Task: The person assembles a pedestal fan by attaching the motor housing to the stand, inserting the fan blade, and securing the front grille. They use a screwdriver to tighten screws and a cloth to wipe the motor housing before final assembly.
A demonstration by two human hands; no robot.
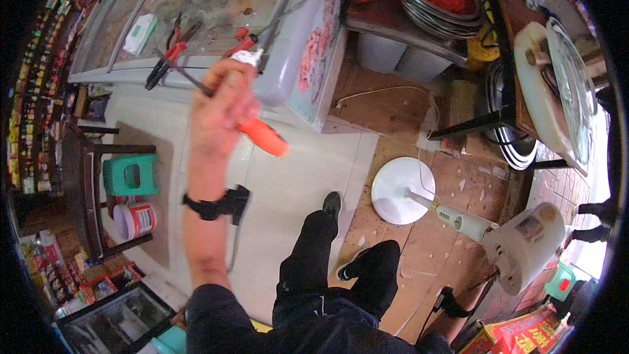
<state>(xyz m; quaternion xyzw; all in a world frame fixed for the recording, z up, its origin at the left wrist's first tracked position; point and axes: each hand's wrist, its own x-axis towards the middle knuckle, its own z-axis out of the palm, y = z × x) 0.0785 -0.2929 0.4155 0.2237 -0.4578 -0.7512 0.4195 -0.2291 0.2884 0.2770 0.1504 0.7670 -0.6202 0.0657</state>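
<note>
My left hand is raised at the front edge of a glass-topped chest freezer, its fingers closed round a screwdriver. The screwdriver's orange handle sticks out below the hand, and a dark shaft runs to the upper left. Pliers with red and black handles lie on the freezer edge nearby. Just beyond my fingers are a red-handled tool and something white and crumpled. At lower right, my right hand is against a white pedestal fan's motor housing; its fingers are hidden.
The fan's round base faces up by my feet, its pole slanting right. A table with white-rimmed fan parts stands at right. Stacked metal trays lie behind. Left are a green stool, a bucket and stocked shelves.
</note>
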